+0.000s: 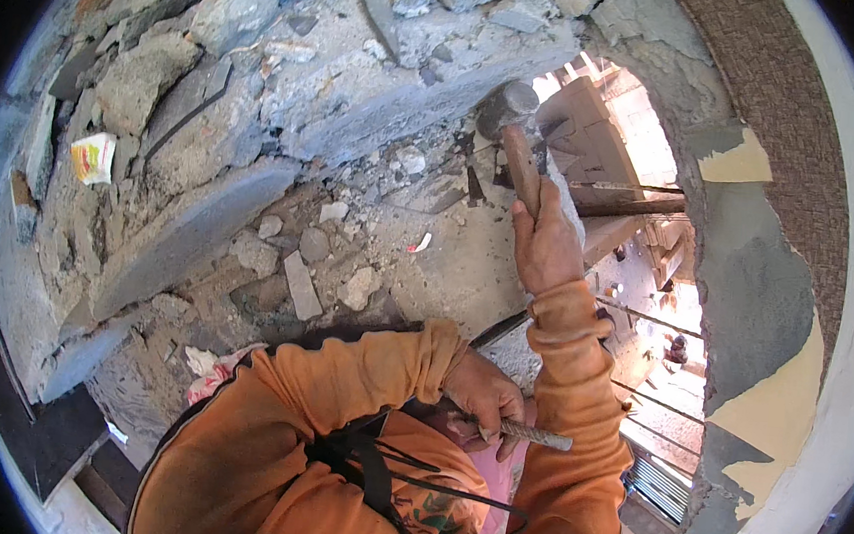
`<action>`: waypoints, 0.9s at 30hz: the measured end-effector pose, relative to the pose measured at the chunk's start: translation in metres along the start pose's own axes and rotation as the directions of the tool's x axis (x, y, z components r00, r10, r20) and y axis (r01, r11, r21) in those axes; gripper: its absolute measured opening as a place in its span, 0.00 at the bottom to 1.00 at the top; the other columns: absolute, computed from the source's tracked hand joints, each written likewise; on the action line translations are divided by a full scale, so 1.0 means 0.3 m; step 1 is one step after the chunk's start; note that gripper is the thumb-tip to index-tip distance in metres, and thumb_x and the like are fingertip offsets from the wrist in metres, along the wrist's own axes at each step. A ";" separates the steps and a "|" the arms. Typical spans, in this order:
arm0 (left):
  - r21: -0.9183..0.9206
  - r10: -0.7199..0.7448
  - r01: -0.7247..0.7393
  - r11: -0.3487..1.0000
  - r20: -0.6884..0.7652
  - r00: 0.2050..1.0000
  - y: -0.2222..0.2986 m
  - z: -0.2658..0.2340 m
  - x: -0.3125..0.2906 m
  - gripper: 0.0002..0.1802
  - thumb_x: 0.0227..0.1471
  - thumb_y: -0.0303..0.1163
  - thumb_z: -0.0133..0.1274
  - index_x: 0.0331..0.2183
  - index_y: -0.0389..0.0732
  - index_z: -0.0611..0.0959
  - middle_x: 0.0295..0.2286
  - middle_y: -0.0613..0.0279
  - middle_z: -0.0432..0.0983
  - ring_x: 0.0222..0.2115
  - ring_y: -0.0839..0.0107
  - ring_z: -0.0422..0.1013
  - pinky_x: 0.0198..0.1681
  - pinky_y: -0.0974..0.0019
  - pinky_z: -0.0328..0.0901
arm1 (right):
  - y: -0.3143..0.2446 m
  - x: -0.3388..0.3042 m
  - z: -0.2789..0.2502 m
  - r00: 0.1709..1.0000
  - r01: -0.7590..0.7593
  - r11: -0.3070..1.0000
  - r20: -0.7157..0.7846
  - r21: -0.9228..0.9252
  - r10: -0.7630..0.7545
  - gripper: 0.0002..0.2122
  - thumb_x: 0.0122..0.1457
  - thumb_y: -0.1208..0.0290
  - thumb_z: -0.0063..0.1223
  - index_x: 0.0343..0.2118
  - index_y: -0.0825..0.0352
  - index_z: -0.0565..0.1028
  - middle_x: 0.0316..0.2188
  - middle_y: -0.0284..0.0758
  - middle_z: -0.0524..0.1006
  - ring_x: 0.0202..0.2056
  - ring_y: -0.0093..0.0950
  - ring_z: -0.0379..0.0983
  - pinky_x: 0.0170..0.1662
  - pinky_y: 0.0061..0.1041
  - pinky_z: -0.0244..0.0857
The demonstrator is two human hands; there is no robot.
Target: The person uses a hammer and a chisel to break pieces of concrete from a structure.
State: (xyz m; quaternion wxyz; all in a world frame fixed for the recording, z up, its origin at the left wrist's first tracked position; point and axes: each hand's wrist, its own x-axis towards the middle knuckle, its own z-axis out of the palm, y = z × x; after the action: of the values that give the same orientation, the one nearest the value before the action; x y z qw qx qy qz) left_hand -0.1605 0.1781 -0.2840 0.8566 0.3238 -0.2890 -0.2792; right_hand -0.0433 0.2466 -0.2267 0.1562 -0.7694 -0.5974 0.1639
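Observation:
My right hand (547,244) is wrapped round the wooden handle of a sledgehammer (508,108), right of the middle. The hammer's blunt grey metal head points away from me, over broken concrete at the edge of an opening. Close to my body, my left hand (485,394) is closed on a short ribbed steel bar (542,437). One end of the bar sticks out to the right, in front of my right sleeve; its other end is hidden by my fingers. The bar and the hammer are well apart.
On the right, the opening drops to a lower level, with steel bars (642,206) crossing it. A wall with peeling plaster (753,263) curves beyond. Broken concrete ledges (200,224) carry loose chunks (146,79) and a yellow-and-white wrapper (92,158) at the left.

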 end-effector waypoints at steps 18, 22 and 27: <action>0.198 -0.182 0.183 0.963 -0.026 0.983 -0.007 -0.023 0.027 0.17 0.49 0.28 0.51 0.43 0.34 0.77 0.24 0.60 0.78 0.18 0.77 0.71 0.18 0.71 0.64 | -0.095 -0.108 0.017 0.968 0.220 0.953 0.074 0.207 -0.239 0.20 0.62 0.64 0.46 0.54 0.68 0.61 0.38 0.57 0.74 0.40 0.57 0.70 0.41 0.48 0.64; 0.182 -0.247 0.253 0.950 -0.054 0.967 -0.030 -0.006 0.046 0.17 0.50 0.30 0.51 0.43 0.36 0.77 0.24 0.61 0.78 0.20 0.76 0.71 0.20 0.70 0.65 | -0.093 -0.106 0.036 0.975 0.040 0.998 0.216 0.047 -0.049 0.21 0.62 0.64 0.47 0.55 0.69 0.61 0.36 0.58 0.74 0.39 0.57 0.71 0.39 0.47 0.66; 0.327 -0.193 0.220 0.919 -0.112 0.975 -0.005 0.022 0.027 0.16 0.50 0.29 0.50 0.43 0.37 0.78 0.24 0.64 0.77 0.21 0.76 0.70 0.22 0.70 0.65 | -0.091 -0.224 -0.026 0.942 0.003 0.934 0.313 0.357 -0.123 0.22 0.64 0.62 0.45 0.56 0.69 0.61 0.29 0.52 0.75 0.32 0.50 0.74 0.34 0.40 0.67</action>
State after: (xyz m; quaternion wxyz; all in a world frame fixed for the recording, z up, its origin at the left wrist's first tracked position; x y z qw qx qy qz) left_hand -0.1599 0.1690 -0.2783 0.7648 0.5047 -0.2633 -0.3016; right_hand -0.0793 0.1876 -0.2035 0.1939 -0.6706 -0.6008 0.3895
